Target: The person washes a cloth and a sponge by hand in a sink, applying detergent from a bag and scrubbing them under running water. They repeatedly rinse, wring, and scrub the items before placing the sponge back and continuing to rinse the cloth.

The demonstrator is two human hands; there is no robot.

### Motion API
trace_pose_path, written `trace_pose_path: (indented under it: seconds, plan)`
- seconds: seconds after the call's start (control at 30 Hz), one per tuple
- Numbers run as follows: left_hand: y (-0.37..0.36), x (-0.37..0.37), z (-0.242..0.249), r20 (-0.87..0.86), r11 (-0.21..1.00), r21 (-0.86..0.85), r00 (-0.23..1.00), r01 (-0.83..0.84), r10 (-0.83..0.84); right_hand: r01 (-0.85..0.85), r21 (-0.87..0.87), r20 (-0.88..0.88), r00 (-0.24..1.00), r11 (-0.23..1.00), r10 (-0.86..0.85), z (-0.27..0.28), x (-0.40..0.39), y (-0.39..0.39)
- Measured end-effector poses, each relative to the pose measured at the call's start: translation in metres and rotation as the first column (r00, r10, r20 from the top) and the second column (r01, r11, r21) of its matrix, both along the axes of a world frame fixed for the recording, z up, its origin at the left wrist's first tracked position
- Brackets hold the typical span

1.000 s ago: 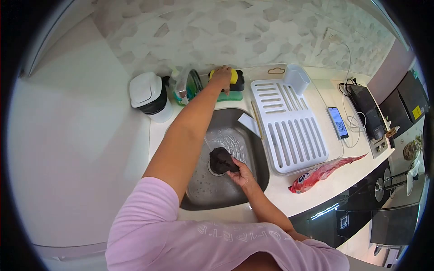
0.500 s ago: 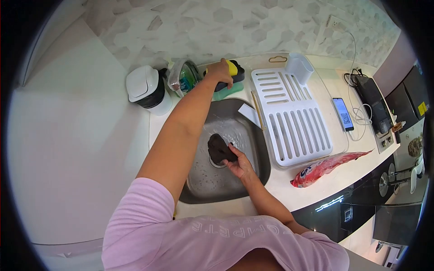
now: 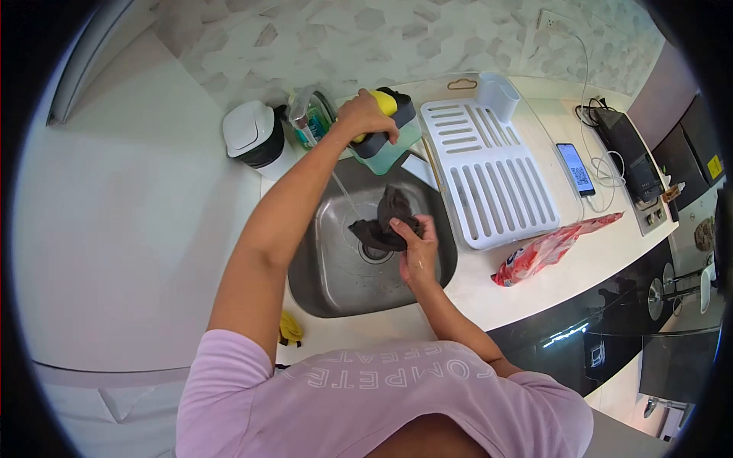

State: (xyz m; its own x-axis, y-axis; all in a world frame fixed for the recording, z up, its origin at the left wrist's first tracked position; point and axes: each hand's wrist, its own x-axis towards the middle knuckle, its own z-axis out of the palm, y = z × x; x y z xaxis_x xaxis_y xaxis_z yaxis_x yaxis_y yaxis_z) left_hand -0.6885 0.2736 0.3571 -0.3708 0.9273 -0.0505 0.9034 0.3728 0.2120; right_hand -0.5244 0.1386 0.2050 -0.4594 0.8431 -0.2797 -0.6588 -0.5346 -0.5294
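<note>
My left hand (image 3: 366, 118) reaches over the back of the sink (image 3: 328, 298), its fingers curled round a yellow and dark grey object (image 3: 393, 107) on a translucent green tray (image 3: 397, 156). Part of that object is hidden under my palm. Above the drain, my right hand (image 3: 420, 244) grips a crumpled dark cloth (image 3: 393, 204) with thumb and fingers, and the cloth's end hangs down to the left. A thin stream of water runs into the sink from the faucet (image 3: 301, 107), left of the cloth.
A white rack (image 3: 496, 175) stands right of the sink, beside a phone (image 3: 574, 168) and a red-and-white plastic bag (image 3: 546, 252). Left are a white container with a black band (image 3: 252, 133) and a green bottle (image 3: 314, 126). A yellow item (image 3: 290, 328) lies near my left arm.
My right hand has lifted the cloth slightly and bunched it differently. The view has shifted, and the water stream and the yellow item near my left arm show more clearly.
</note>
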Motion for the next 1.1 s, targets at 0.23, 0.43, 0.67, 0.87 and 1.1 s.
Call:
trace_pose_path:
  seconds: [0.23, 0.43, 0.67, 0.87, 1.1]
  plan:
    - [-0.060, 0.008, 0.032, 0.534, 0.992, 0.030, 0.837, 0.124, -0.121, 0.045, 0.994, 0.052, 0.630, 0.104, -0.775, 0.045, -0.011, 0.002]
    - [-0.094, 0.011, 0.044, 0.656, 0.980, 0.144, 0.727, 0.140, -0.200, 0.270, 0.962, -0.140, 0.590, 0.030, -0.795, 0.072, -0.023, 0.000]
    - [-0.121, 0.028, 0.050, 0.325, 0.966, 0.211, 0.922, 0.147, -0.211, 0.694, 0.481, -0.140, 0.664, 0.535, -0.735, 0.089, -0.036, 0.012]
    - [-0.150, 0.040, 0.060, 0.141, 0.963, 0.142, 0.959, 0.227, -0.247, 0.052, 0.146, -0.361, 0.932, 0.988, 0.005, 0.100, -0.004, 0.050]
    - [-0.168, 0.038, 0.066, 0.045, 0.919, 0.142, 0.925, 0.369, -0.378, -0.257, 0.188, -0.456, 0.832, 0.948, 0.316, 0.086, -0.005, 0.077]
